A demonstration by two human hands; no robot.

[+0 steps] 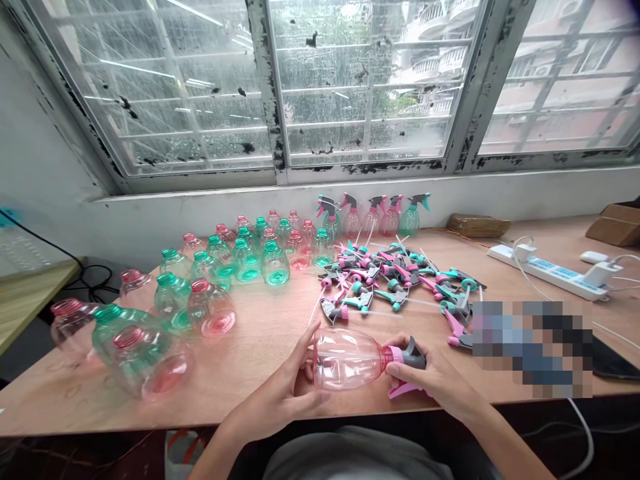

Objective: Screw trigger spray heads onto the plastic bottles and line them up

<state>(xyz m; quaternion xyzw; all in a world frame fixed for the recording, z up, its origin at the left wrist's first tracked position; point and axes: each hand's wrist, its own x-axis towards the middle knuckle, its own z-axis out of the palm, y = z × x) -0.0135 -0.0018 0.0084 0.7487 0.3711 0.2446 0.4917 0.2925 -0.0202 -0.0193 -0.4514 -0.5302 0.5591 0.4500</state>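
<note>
A clear pink spray bottle (347, 360) lies on its side between my hands, just above the table's front edge. Its base points left, and a grey and pink trigger sprayer (413, 357) sits on its neck at the right. My left hand (300, 373) is curled around the base end, with the fingers partly hidden behind the bottle. With thumb and fingers, my right hand (425, 373) grips the pink collar and sprayer head. Beyond my hands lies a heap of loose pink, green and grey trigger sprayers (395, 273) with thin white tubes.
Several open pink and green bottles (213, 310) stand on the table's left side. Several bottles with sprayers fitted (373, 217) line the wall below the window. At the right are a white power strip (550, 270), a brown paper packet (477, 225), a cardboard box (617, 223) and cables.
</note>
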